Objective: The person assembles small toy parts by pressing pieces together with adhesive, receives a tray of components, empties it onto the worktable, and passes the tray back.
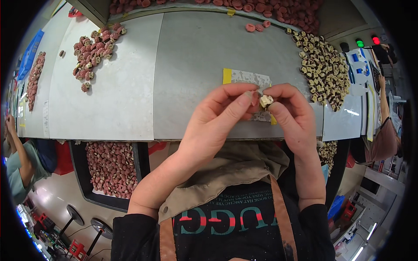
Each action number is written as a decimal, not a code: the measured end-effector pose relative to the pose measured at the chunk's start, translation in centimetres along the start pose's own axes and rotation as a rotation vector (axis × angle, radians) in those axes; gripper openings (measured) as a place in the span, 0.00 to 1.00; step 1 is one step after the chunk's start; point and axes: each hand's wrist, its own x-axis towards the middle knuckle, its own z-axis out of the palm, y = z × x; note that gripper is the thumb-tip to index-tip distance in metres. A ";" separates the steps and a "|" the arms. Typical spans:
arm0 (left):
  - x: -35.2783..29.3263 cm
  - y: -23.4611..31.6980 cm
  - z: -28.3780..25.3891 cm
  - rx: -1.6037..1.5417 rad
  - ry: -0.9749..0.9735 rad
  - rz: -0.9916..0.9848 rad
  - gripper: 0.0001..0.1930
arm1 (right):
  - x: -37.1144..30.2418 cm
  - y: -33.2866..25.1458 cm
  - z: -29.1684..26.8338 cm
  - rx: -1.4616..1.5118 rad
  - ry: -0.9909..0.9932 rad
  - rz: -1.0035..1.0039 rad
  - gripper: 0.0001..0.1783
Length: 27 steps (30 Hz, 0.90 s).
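Over the grey worktop [191,56], my left hand [213,115] pinches a small pink cap [254,98], mostly hidden by the fingers. Close beside it, my right hand [296,119] grips a small cream-and-dark block [266,101] between thumb and forefinger. The two pieces are almost together; whether they touch I cannot tell. Beneath my fingers lies a speckled pale pad [250,77] edged with yellow tape. To the right is a heap of similar cream-and-dark blocks [324,65]. A pile of pink pieces with cream blocks in them [93,52] lies at the far left.
Loose pink ridged caps [287,11] fill a raised shelf at the back; a few [257,28] lie below it. A black bin [80,174] of pink pieces stands below the table's front left edge. Co-workers' arms [19,152] show at both sides.
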 end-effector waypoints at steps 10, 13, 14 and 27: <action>0.1 -1.8 1.5 0.165 0.027 0.325 0.12 | -0.4 0.8 0.2 -0.649 0.134 -0.539 0.16; 0.1 -0.9 1.6 0.164 0.024 0.185 0.16 | 0.0 0.1 -0.5 -0.772 0.085 -0.618 0.19; -0.1 -0.6 1.7 0.137 0.022 0.116 0.19 | 0.2 -0.2 -0.6 -0.771 0.087 -0.617 0.19; 0.3 -2.4 2.6 0.431 -0.015 0.271 0.29 | 1.1 0.2 -1.8 -0.828 -0.014 -0.703 0.19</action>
